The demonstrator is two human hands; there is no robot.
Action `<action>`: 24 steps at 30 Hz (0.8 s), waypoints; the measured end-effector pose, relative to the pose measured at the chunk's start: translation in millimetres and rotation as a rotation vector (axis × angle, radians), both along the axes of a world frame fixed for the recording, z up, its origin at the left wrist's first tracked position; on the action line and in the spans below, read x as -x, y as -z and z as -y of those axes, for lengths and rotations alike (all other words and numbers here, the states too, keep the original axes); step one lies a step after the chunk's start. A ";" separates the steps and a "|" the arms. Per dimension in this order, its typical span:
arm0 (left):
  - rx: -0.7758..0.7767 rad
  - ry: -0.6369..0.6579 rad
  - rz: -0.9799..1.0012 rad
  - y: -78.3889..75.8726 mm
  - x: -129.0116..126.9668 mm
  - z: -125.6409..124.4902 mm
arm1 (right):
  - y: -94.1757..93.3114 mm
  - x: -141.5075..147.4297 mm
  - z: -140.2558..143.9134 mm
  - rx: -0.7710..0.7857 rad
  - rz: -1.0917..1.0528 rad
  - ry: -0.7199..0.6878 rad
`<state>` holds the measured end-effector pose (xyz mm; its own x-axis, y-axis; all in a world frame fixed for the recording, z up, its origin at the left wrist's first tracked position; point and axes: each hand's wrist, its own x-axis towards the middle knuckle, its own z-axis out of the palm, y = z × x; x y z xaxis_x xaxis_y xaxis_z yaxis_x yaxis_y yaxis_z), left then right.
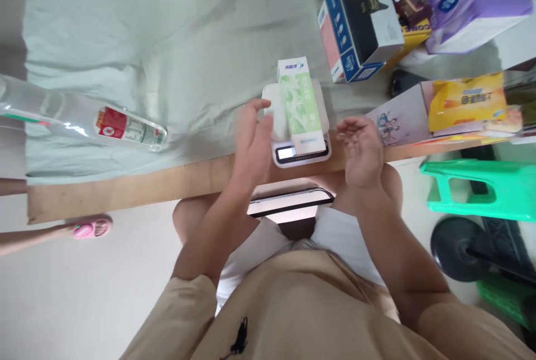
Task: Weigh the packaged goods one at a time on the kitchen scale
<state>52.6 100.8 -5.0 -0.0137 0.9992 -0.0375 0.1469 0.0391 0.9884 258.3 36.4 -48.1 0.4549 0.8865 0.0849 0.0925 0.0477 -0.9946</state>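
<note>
Both hands, left [251, 139] and right [360, 148], hover with grip spread beside the carton [300, 104] lying on the scale [281, 154].

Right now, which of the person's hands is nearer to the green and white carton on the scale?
The left. The left hand hovers open just beside the carton, over the scale edge. The right hand is open too, farther off.

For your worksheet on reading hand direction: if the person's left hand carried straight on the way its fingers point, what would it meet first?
The left hand points up and slightly right. First in line is probably the white scale beneath the green carton, though height above it is unclear.
</note>
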 end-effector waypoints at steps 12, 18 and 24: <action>0.021 0.028 0.090 3.9 8.6 -16.4 | 17.4 -2.8 -7.4 -0.005 0.082 0.060; 0.072 0.018 0.068 1.7 4.4 -11.9 | 20.7 -6.7 -9.4 -0.021 0.099 0.069; -0.208 0.021 -0.007 12.0 -11.4 7.7 | 17.8 1.9 -7.0 -0.085 0.079 0.100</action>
